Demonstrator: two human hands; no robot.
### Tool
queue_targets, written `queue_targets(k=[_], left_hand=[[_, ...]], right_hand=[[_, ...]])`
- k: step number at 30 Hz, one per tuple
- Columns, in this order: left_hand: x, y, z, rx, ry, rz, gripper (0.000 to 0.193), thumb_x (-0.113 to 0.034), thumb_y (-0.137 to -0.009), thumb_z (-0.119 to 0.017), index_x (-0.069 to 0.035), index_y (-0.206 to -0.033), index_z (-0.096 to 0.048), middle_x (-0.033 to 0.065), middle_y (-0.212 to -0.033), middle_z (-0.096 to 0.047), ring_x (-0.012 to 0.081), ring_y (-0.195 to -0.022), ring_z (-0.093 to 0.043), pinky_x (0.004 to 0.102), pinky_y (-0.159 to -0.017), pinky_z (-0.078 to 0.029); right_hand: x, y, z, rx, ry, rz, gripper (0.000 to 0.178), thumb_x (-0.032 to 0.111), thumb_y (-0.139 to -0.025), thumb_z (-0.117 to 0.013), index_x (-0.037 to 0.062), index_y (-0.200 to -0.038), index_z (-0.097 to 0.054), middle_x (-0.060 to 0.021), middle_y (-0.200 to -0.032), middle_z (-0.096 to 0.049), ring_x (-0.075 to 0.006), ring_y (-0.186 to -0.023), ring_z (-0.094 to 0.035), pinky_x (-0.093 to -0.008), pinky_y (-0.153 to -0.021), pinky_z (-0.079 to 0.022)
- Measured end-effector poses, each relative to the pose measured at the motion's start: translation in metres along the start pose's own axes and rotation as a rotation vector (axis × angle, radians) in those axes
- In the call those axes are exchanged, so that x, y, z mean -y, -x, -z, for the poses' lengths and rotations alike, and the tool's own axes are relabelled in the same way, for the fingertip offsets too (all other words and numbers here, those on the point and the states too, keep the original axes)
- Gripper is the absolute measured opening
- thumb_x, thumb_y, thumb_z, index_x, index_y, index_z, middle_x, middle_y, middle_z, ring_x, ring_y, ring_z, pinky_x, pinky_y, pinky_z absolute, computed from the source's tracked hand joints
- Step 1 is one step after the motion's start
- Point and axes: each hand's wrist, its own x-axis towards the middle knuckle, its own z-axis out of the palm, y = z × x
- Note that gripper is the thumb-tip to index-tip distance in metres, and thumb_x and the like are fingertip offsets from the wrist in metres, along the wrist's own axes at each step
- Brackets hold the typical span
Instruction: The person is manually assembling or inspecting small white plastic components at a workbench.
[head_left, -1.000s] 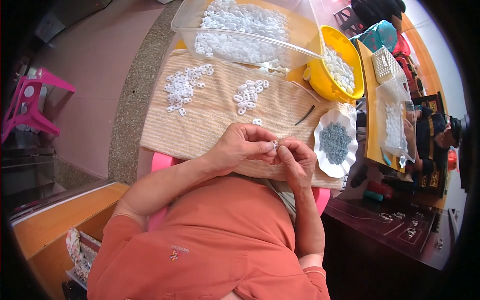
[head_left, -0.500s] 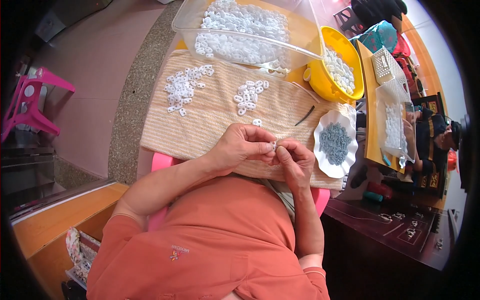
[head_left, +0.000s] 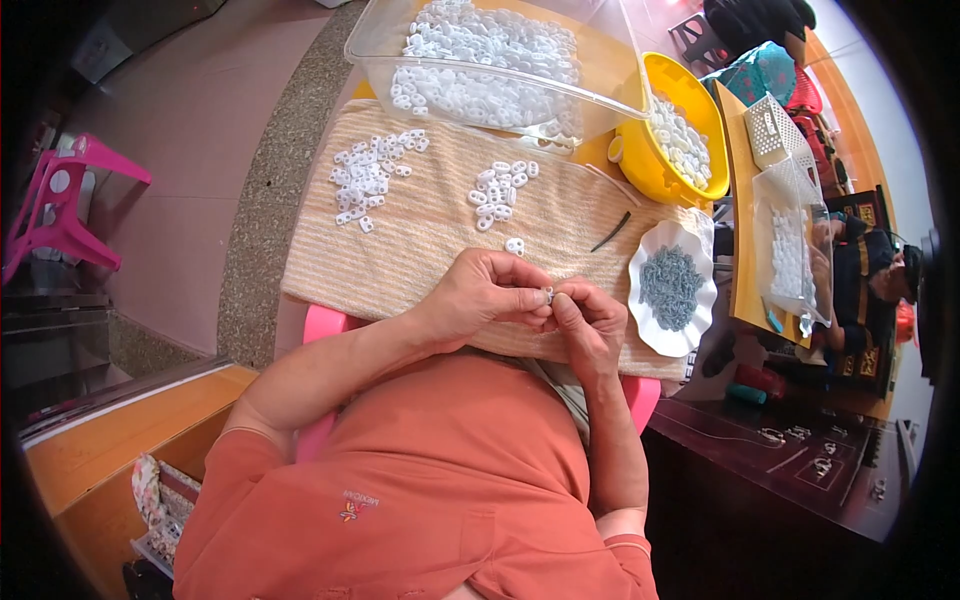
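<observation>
Over the towel's near side, my left hand (head_left: 478,288) and my right hand (head_left: 594,318) meet fingertip to fingertip. Thumb and forefinger of my left hand pinch a small white plastic piece (head_left: 549,294), mostly hidden by the fingers. My right hand's thumb and fingers are closed against the piece's other side; whether they hold a further tiny part is hidden. Just beyond my left hand lies a white oval two-holed plastic piece (head_left: 514,246). Farther off are a small pile of similar pieces (head_left: 497,193) and a larger, looser pile (head_left: 368,175) to the left.
A striped towel (head_left: 440,240) covers the table. At the back stands a clear bin (head_left: 600,95) of white pieces, beside a yellow bowl (head_left: 720,150). A white scalloped dish (head_left: 704,325) with tiny grey parts sits right, near a dark thin strip (head_left: 611,231). A pink stool (head_left: 75,200) stands left.
Both hands stay in almost the same place. The fingertips have shifted very slightly around the white plastic piece, and less of it shows now.
</observation>
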Motion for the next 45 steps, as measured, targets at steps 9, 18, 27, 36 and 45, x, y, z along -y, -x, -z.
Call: queue_targets(k=[9, 18, 27, 36, 45], left_hand=[[0.002, 0.000, 0.001, 0.027, -0.013, -0.007, 0.018, -0.003, -0.086, -0.066, 0.003, -0.102, -0.063, 0.0111, -0.089, -0.068, 0.0163, -0.081, -0.067, 0.0279, -0.074, -0.057], [0.001, 0.000, 0.000, 0.009, -0.036, -0.007, 0.018, -0.003, -0.085, -0.066, 0.003, -0.102, -0.063, 0.0115, -0.089, -0.068, 0.0163, -0.081, -0.067, 0.0275, -0.076, -0.056], [-0.002, 0.001, -0.002, -0.003, -0.005, 0.016, 0.018, -0.002, -0.085, -0.066, 0.004, -0.102, -0.063, 0.0119, -0.089, -0.068, 0.0156, -0.081, -0.067, 0.0280, -0.075, -0.056], [0.000, -0.001, 0.001, 0.022, -0.007, -0.015, 0.016, -0.002, -0.085, -0.065, 0.003, -0.101, -0.063, 0.0104, -0.089, -0.068, 0.0155, -0.080, -0.067, 0.0278, -0.075, -0.056], [-0.002, 0.001, 0.000, -0.026, -0.021, -0.003, 0.019, -0.004, -0.086, -0.065, 0.005, -0.103, -0.061, 0.0112, -0.088, -0.067, 0.0159, -0.079, -0.067, 0.0268, -0.072, -0.056]], right_hand=[[-0.001, 0.001, -0.001, -0.018, -0.005, 0.003, 0.015, 0.008, -0.093, -0.058, -0.0058, -0.093, -0.063, -0.0085, -0.084, -0.064, -0.0128, -0.068, -0.063, -0.0229, -0.061, -0.053], [0.003, 0.000, 0.002, -0.037, -0.005, -0.078, 0.011, 0.004, -0.091, -0.060, -0.0055, -0.094, -0.064, -0.0101, -0.087, -0.066, -0.0140, -0.071, -0.064, -0.0243, -0.064, -0.055], [0.004, -0.001, 0.004, -0.060, -0.101, -0.105, 0.008, 0.000, -0.087, -0.062, -0.0050, -0.093, -0.064, -0.0098, -0.087, -0.065, -0.0127, -0.069, -0.062, -0.0228, -0.062, -0.052], [0.000, -0.002, 0.011, -0.050, 0.092, 0.006, 0.010, 0.000, -0.086, -0.063, -0.0054, -0.094, -0.065, -0.0097, -0.087, -0.064, -0.0118, -0.068, -0.059, -0.0229, -0.062, -0.049], [0.009, -0.013, 0.024, -0.071, 0.439, 0.045, 0.013, -0.001, -0.086, -0.062, -0.0059, -0.097, -0.065, -0.0090, -0.085, -0.063, -0.0132, -0.066, -0.060, -0.0289, -0.064, -0.055]])
